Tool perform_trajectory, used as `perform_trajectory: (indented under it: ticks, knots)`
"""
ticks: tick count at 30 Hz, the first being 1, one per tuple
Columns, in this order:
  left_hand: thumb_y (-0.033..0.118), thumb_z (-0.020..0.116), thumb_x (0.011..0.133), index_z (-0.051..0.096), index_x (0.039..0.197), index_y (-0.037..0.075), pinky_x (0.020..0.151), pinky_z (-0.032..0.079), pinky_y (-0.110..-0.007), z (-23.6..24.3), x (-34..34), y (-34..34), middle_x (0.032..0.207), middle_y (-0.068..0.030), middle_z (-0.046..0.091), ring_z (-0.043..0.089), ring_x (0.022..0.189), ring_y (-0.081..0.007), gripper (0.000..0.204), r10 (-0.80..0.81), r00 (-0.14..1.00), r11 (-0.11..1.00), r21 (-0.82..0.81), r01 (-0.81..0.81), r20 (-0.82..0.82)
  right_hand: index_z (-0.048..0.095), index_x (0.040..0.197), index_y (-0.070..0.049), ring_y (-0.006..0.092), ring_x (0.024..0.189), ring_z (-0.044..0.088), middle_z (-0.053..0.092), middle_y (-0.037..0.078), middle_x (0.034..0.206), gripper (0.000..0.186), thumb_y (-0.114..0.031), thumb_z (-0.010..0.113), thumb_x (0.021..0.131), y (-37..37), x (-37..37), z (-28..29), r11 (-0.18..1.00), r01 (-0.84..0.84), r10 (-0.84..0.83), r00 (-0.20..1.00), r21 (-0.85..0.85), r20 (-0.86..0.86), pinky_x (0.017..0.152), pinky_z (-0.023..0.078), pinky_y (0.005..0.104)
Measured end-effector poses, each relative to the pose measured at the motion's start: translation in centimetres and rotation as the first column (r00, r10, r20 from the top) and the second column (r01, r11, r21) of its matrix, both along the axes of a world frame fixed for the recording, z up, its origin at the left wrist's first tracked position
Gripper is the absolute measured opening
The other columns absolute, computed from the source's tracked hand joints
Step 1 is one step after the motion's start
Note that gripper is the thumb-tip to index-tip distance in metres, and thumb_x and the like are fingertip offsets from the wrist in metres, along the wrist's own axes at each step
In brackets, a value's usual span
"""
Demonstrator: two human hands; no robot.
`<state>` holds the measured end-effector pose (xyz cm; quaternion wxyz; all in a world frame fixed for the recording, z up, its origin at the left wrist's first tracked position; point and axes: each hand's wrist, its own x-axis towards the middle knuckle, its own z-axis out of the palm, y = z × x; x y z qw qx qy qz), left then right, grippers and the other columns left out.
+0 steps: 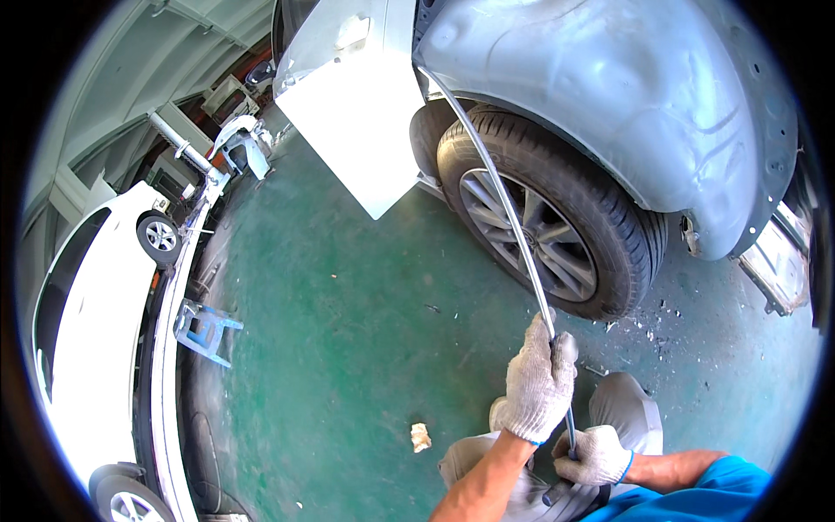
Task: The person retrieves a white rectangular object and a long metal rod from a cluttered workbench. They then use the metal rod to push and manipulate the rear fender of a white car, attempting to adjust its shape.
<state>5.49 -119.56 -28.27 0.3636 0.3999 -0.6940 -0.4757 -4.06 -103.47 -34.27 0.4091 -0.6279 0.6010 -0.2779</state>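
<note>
A long, slightly bowed metal rod (pixel 521 237) slants from my hands up past the wheel. Its far end meets the silver car's body at the gap beside the open door (pixel 348 122); exactly how the tip sits there is too small to tell. My left hand (pixel 539 383), in a white knit glove, is closed round the rod's shaft. Lower down, my right hand (pixel 596 456), gloved too, grips the rod near its dark handle end. Dents and creases mark the rear fender (pixel 600 78), which curves over the tyre (pixel 639 248).
A loose panel or lamp-like part (pixel 778 270) is at the car's far right end. Debris (pixel 657 331) litters the green floor (pixel 330 322) by the tyre. A crumpled scrap (pixel 421 438) lies near my knees. Leftward are a blue stool (pixel 207 332) and a white car (pixel 96 322).
</note>
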Motion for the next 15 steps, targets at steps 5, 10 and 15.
perform_trajectory:
  ticks: [5, 10, 15]
  knots:
    - [0.015, 0.057, 0.107, 0.049, 0.143, -0.002, 0.060, 0.055, -0.026, 0.6, 0.0, 0.3, 0.078, -0.0038, 0.063, 0.061, 0.064, -0.0087, 0.041, -0.008, 1.000, 0.999, 0.041, 0.008, -0.014, 0.072, 0.095, -0.015, 0.0322, 0.067, 0.073, 0.072, 0.008, 0.073, 0.022, -0.034, 0.072, 0.084, -0.2, -0.5, 0.4, 0.996, -0.038, 0.035, 0.999, 0.086, 0.035, 0.063, 0.058, 0.0408]
    - [0.012, 0.057, 0.106, 0.049, 0.144, -0.002, 0.059, 0.055, -0.026, -0.5, -0.4, 0.2, 0.078, -0.0037, 0.064, 0.060, 0.064, -0.0084, 0.041, 0.040, 0.999, 0.998, 0.044, -0.039, -0.020, 0.074, 0.098, -0.017, 0.0316, 0.072, 0.073, 0.073, 0.011, 0.076, 0.027, -0.040, 0.073, 0.085, -1.1, -0.8, -1.6, 0.986, -0.130, 0.120, 0.988, 0.104, 0.099, 0.066, 0.058, 0.0409]
    - [0.014, 0.056, 0.106, 0.049, 0.143, -0.002, 0.060, 0.056, -0.028, -0.1, -0.1, -0.1, 0.079, -0.0051, 0.066, 0.063, 0.065, -0.0096, 0.041, 0.031, 0.999, 0.998, 0.051, -0.033, 0.043, 0.074, 0.099, -0.016, 0.0328, 0.071, 0.073, 0.073, 0.012, 0.075, 0.032, -0.044, 0.074, 0.086, -1.2, -0.3, -2.1, 0.993, -0.089, 0.088, 0.996, 0.083, 0.021, 0.065, 0.058, 0.0421]
